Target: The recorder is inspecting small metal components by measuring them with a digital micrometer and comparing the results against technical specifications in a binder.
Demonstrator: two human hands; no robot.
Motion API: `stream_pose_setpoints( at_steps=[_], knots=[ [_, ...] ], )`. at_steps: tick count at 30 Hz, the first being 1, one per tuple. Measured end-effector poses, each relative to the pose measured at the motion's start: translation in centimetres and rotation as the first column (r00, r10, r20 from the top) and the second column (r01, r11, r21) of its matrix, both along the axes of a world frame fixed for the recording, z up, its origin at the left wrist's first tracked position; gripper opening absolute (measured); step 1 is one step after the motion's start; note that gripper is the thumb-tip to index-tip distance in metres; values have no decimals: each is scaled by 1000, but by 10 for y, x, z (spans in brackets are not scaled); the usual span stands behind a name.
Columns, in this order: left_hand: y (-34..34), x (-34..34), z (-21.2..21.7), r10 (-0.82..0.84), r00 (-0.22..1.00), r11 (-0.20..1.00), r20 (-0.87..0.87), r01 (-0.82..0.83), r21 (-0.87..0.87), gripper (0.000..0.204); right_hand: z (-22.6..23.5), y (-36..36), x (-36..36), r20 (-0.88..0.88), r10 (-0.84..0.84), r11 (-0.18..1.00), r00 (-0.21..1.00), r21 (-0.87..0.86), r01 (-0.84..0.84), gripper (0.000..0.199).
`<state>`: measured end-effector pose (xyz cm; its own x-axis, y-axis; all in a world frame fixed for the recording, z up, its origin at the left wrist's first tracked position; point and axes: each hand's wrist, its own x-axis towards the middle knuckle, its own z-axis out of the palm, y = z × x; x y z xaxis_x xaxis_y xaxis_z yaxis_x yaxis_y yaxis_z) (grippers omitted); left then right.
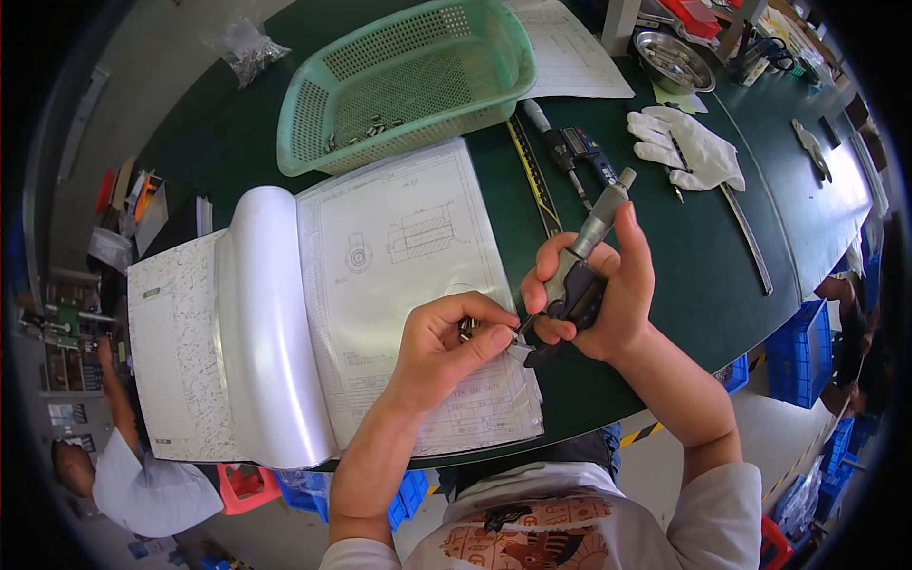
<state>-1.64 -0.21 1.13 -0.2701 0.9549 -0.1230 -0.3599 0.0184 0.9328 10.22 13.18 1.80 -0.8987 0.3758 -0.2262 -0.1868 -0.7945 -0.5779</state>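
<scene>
My right hand (622, 299) is wrapped round a micrometer (598, 223), its thimble pointing up and away and its frame tilted down to the left. My left hand (442, 347) is closed, thumb and forefinger pinching a small metal part (515, 334) at the micrometer's jaw end. Whether the jaws touch the part is hard to make out. Shiny metal pieces (467, 328) also show in the curl of my left fingers. Beneath my left hand lies an open binder with a technical drawing (399, 285) in a clear sleeve.
A green perforated basket (446, 123) with several small metal parts stands behind the drawing. Beyond my right hand lie a digital measuring tool (584, 152), a white glove (698, 152) and a steel ruler (749, 237). A metal bowl (673, 62) sits farther back. At left, another person (152, 484) is visible.
</scene>
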Motion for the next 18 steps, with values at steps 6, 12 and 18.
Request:
stream_pose_setpoints(
  at_steps=[6, 12, 18],
  knots=[
    [-1, 1, -3, 10, 999, 1000, -39, -10, 3, 13, 0, 1, 0, 42, 39, 993, 998, -109, -34, 70],
    [0, 2, -3, 18, 999, 1000, -30, -19, -17, 12, -1, 0, 1, -16, 12, 997, 1000, -71, -13, 68],
    [0, 4, -6, 31, 999, 999, -20, -31, -14, 11, -2, 0, 0, 34, 17, 992, 999, -129, -13, 68]
  ],
)
